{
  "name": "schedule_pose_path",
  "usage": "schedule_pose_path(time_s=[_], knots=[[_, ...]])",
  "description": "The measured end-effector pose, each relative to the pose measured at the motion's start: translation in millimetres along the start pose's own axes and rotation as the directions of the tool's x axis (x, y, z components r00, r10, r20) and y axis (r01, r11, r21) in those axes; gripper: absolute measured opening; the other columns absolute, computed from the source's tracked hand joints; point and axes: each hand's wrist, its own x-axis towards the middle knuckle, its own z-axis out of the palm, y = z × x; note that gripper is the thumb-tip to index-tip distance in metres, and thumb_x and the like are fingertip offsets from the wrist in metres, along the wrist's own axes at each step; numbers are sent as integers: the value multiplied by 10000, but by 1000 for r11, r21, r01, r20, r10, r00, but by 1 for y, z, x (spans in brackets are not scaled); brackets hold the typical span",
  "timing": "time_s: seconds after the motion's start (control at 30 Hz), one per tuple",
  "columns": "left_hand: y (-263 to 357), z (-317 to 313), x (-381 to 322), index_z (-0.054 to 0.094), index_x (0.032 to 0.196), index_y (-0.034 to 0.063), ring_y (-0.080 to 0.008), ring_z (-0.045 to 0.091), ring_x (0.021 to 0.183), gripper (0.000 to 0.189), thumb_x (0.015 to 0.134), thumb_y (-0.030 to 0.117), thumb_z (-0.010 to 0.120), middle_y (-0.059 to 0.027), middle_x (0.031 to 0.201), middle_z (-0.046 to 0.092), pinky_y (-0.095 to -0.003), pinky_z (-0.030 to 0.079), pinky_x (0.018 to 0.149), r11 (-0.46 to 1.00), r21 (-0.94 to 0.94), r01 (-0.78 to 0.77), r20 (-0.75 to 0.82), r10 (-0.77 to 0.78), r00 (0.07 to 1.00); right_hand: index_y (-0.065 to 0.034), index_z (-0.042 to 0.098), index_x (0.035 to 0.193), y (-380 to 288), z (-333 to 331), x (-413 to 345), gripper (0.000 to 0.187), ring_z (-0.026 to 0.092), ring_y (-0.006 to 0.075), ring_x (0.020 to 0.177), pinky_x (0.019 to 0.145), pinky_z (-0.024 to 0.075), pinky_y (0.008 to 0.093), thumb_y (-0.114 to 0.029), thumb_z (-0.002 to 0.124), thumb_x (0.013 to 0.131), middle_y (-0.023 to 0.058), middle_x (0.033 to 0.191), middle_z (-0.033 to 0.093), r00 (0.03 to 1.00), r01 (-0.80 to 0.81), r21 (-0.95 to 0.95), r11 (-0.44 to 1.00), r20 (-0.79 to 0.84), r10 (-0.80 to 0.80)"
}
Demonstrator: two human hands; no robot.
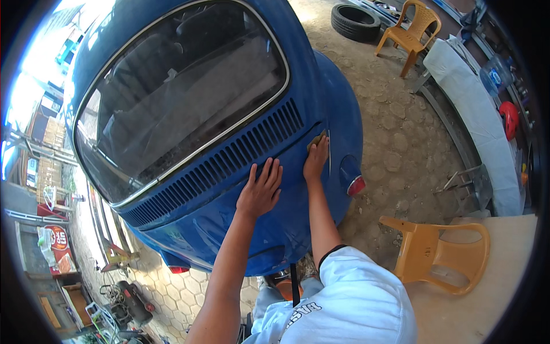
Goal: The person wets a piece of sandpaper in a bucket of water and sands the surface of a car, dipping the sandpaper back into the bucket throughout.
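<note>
Before me is the rear of a blue rounded car (215,219). My left hand (260,189) rests flat on its engine lid, fingers spread, just below the louvred vent slots (227,157). Under the fingers of my right hand (317,157) is a tan piece of sandpaper (316,140), pressed against the bodywork near the lid's upper right corner. Most of the paper is hidden by those fingers. Lower on the fender to the right sits a red tail light (355,185). The rear window (184,86) with its bright trim lies above the slots.
Right of the car are two orange plastic chairs, one near (462,258) and one far (412,32), and a tyre (355,21). A bench with a white cover (468,99) runs along that side. A black air compressor (135,301) stands at lower left on hexagonal paving (180,296).
</note>
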Motion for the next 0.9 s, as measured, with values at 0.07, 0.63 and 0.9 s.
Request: schedule_pose_path(time_s=[0.07, 0.63, 0.9], knots=[[-3, 5, 3, 367, 1546, 155, -239, 242, 1526, 663, 989, 510, 426, -53, 1623, 324, -561, 113, 1243, 999, 35, -19, -30, 21, 999, 13, 118, 1594, -5, 27, -10, 684, 84, 362, 1551, 1253, 100, 470, -418, 278, 1089, 232, 1666, 100, 985, 81, -41, 996, -149, -86], [-7, 6, -7, 383, 1541, 156, -237, 236, 1527, 663, 984, 514, 425, -54, 1621, 326, -571, 76, 1247, 999, 41, -7, -6, 7, 1000, 23, 104, 1590, -20, 39, -46, 656, 33, 357, 1557, 1256, 59, 471, -394, 231, 1099, 229, 1669, 72, 976, 211, -104, 972, -30, -215], [-7, 6, -3, 381, 1544, 162, -233, 242, 1526, 663, 982, 510, 437, -57, 1623, 325, -564, 91, 1245, 1000, 27, -4, -17, 5, 1000, 9, 82, 1597, -1, 20, -5, 664, -4, 349, 1559, 1255, 37, 462, -406, 229, 1100, 224, 1675, 44, 987, 156, -35, 987, -44, -157]])
